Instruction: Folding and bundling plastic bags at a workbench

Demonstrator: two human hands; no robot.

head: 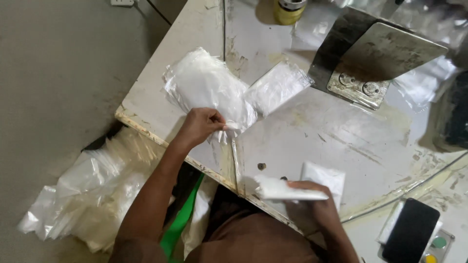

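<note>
- The folded white cloth piece (287,191) sits in the right hand (312,202) at the near edge of the tabletop; the fingers are closed around it, thumb on top.
- Its long axis runs roughly left to right, nearly level, with the free end pointing toward the left hand.
- The left hand (199,125) pinches the near edge of the top clear plastic bag (207,87) on a loose stack, fingers closed on the film.
- That bag lies at a slant, long axis running from the far left down toward the person, its pinched edge nearest the body.
- As I judge it, the cloth piece is not yet inside a bag: bag being lifted, cloth waiting.
- A second flat white folded piece (327,176) lies on the tabletop just behind the right hand.
- Another filled clear packet (278,85) lies touching the stack's right side.
- The worn pale tabletop (341,131) also carries a metal machine plate (375,58) and a black phone (412,231).
- A heap of clear bags (87,190) lies on the floor, left.
</note>
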